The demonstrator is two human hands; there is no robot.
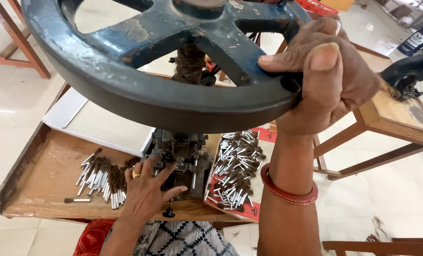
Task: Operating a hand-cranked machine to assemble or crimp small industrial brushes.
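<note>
Right hand (323,78) clamps the handwheel (149,95) rim above the press die (180,156), where the left hand (147,189) rests, fingers loosely spread.

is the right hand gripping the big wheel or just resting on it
Gripping. The right hand wraps the rim of the dark handwheel: thumb on the near face, fingers curled over the top.

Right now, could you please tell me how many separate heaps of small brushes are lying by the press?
2: one heap on the brown tray left of the press, by the left hand; another heap to its right. More may be hidden behind the handwheel.
</note>
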